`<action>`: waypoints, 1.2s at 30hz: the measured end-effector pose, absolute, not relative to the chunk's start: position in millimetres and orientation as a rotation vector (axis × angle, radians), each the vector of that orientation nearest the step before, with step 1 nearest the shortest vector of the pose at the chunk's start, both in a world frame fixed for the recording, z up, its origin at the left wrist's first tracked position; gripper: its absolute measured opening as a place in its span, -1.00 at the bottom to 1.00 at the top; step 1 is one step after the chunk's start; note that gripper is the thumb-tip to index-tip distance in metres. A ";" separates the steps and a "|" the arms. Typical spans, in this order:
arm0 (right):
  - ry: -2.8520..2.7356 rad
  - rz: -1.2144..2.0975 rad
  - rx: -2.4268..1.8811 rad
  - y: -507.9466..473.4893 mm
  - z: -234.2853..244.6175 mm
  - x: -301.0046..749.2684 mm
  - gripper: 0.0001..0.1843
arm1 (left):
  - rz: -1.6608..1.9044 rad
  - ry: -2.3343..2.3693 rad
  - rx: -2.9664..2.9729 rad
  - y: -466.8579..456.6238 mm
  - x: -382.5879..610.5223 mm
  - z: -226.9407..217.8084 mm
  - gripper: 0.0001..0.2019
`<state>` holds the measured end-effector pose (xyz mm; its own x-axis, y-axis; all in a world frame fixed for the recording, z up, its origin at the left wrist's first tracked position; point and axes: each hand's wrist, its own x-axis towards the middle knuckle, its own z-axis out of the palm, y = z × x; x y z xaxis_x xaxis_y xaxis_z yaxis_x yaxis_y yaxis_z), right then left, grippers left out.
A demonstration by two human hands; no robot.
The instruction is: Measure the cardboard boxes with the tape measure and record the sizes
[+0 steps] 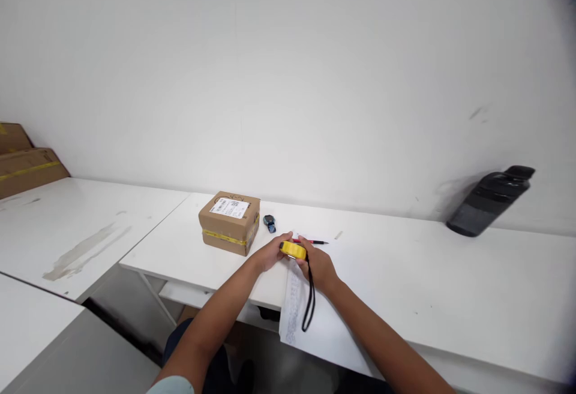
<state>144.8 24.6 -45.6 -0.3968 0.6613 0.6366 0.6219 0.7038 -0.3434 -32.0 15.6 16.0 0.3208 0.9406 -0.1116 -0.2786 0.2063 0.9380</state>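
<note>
My left hand (270,254) and right hand (321,267), together, clasp the yellow tape measure (294,250), right of the cardboard box (225,226); a red-and-black pen (318,242) lies farther right of it.

To your right, a bottle (488,201) stood near the wall (315,82); boxes (33,169) sat far left, a watch (269,222) between.
</note>
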 end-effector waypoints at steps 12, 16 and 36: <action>-1.972 0.554 -0.856 -5.4 41.1 97.8 -0.55 | 1.142 1.123 1.000 -24.1 -67.0 74.1 -0.42; -1.857 0.672 -0.735 -5.2 79.1 91.7 -0.53 | 1.120 1.120 1.119 -53.0 -149.3 141.3 -0.46; -1.857 0.810 -0.945 10.2 86.7 48.9 -0.39 | 0.806 2.024 1.291 8.1 -246.9 144.3 -0.50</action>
